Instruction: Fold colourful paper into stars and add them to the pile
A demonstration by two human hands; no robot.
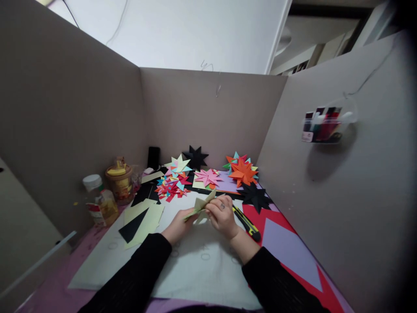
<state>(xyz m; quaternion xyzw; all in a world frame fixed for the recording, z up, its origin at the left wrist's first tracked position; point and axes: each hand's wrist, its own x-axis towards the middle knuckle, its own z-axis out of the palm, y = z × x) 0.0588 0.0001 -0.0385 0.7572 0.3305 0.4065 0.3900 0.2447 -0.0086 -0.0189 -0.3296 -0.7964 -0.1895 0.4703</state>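
A pale yellow-green folded paper star (202,203) is held between both hands above the white sheet (202,278). My left hand (180,224) grips its lower left part, fingers closed on the paper. My right hand (223,214), with a ring on one finger, pinches its right side; the fingertips are partly hidden behind the paper. To the right of that hand lies a yellow and black utility knife (246,222). Left of my left hand rest pale green paper pieces (148,224) with a black strip (133,227) on top.
Finished paper stars, including black (195,157), pink (208,177) and orange (243,171) ones, sit at the back. A bottle (100,201), a lidded brown cup (120,182) and a phone (153,158) stand left. Red (280,217) and lilac (289,250) paper lies right. Grey panels (211,113) enclose the table.
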